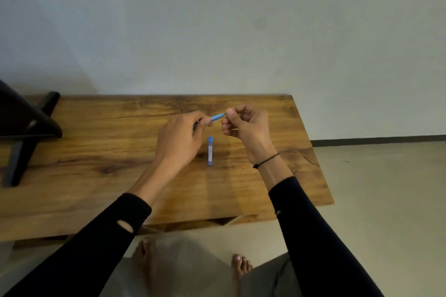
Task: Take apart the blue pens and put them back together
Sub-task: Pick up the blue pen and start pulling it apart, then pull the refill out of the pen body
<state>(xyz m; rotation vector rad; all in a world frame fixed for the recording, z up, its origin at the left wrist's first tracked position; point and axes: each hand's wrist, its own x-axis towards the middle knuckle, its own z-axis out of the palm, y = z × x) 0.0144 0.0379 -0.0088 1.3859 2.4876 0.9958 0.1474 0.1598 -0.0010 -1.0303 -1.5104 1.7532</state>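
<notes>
A blue pen barrel (pixel 217 117) is held slanting above the wooden table (pixel 96 152). My left hand (pixel 178 137) grips its lower left part, which the fingers hide. My right hand (pixel 245 125) pinches its upper right end between thumb and forefinger. Below the two hands a blue pen cap (pixel 210 151) with a pale clip lies flat on the table, pointing towards and away from me, touched by neither hand.
A black stand (pixel 26 128) with legs occupies the table's left end. A pale wall runs behind the table's far edge. The right table edge drops to a light floor (pixel 374 188). My bare feet show below the near edge.
</notes>
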